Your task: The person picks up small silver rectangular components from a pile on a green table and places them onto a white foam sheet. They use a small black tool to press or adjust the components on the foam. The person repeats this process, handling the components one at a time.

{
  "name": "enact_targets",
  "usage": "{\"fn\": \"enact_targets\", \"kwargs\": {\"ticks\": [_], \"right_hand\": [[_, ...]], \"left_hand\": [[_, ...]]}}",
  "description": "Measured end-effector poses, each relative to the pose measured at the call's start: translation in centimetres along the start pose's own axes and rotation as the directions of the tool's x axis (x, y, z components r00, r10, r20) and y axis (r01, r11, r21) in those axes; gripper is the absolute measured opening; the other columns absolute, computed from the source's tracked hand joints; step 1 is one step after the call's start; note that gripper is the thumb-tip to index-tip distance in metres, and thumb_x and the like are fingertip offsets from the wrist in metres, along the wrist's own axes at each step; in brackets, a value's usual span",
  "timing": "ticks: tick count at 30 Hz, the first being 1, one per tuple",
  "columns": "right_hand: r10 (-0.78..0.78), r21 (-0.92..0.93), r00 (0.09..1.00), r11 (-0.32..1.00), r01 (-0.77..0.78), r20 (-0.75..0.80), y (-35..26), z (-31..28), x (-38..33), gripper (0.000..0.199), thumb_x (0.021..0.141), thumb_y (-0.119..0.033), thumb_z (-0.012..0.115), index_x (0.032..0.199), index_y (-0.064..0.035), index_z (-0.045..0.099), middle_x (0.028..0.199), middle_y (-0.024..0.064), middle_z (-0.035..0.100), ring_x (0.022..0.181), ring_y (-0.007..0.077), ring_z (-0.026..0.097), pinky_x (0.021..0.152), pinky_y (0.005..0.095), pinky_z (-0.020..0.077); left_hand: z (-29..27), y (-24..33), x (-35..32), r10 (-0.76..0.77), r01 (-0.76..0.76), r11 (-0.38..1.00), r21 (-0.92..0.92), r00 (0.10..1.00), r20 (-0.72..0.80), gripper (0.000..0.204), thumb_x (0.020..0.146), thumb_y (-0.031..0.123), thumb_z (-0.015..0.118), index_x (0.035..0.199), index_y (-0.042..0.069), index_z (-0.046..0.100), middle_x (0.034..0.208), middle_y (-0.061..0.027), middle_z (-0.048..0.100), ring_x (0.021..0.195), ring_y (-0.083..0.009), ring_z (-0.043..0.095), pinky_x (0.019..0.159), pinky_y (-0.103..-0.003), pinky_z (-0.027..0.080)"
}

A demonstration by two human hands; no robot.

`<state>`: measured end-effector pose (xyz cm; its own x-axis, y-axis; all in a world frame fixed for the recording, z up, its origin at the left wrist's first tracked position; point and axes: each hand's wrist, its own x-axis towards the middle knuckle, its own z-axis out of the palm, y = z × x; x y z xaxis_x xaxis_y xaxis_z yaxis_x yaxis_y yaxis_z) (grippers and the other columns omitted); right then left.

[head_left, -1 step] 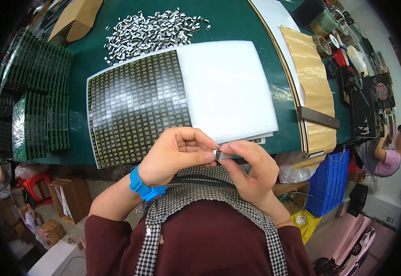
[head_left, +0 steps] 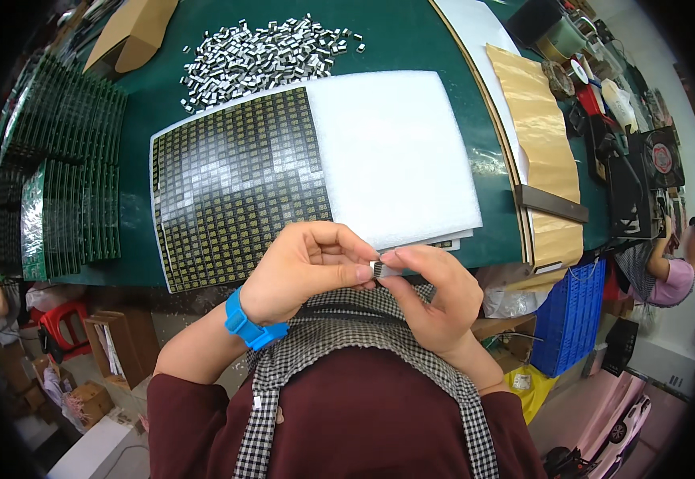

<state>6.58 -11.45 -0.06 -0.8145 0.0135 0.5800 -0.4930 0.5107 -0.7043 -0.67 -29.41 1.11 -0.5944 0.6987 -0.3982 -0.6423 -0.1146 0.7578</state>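
A small white block with dark stripes [head_left: 377,269] is pinched at the fingertips of both hands, just past the near edge of the table. My left hand [head_left: 309,262], with a blue band on its wrist, grips it from the left between thumb and forefinger. From the right, the thumb and forefinger of my right hand [head_left: 438,292] close on the same block. Just beyond the hands lies a white foam sheet [head_left: 395,152]; its left part carries a glossy grid of small black and gold squares [head_left: 240,188]. Farther back is a loose pile of small white and black blocks [head_left: 260,60].
Green circuit boards [head_left: 68,207] stand in rows at the left. A cardboard piece [head_left: 134,32] lies at the far left. To the right are brown paper [head_left: 535,128] and a dark bar [head_left: 552,203]. A blue crate [head_left: 569,319] stands below the table; other people sit at both sides.
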Motion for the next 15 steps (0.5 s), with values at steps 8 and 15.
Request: {"fn": "enact_targets", "kwargs": {"ticks": [8, 15], "right_hand": [[-0.174, -0.210, 0.976, 0.957, 0.198, 0.129, 0.2, -0.2, 0.2, 0.033, 0.067, 0.006, 0.067, 0.100, 0.0022, 0.064, 0.082, 0.0103, 0.066, 0.075, 0.0238, 0.066, 0.061, 0.0305, 0.0546], [-0.140, -0.077, 0.982, 0.986, 0.151, 0.131, -0.3, 0.2, 0.4, 0.028, 0.068, 0.004, 0.069, 0.096, 0.0019, 0.066, 0.084, 0.0108, 0.066, 0.076, 0.0232, 0.066, 0.062, 0.0295, 0.0538]], "left_hand": [[1.5, -0.1, -0.2, 0.083, -0.055, 0.979, 0.195, 0.987, -0.135, 0.022, 0.083, -0.003, 0.063, 0.105, -0.006, 0.060, 0.093, -0.0116, 0.066, 0.086, -0.0146, 0.066, 0.079, -0.026, 0.055], [1.1, 0.9, -0.5, 0.072, -0.042, 0.907, 0.418, 0.996, -0.056, 0.021, 0.080, -0.005, 0.059, 0.101, -0.006, 0.059, 0.089, -0.0101, 0.065, 0.081, -0.0128, 0.065, 0.074, -0.024, 0.054]]}}
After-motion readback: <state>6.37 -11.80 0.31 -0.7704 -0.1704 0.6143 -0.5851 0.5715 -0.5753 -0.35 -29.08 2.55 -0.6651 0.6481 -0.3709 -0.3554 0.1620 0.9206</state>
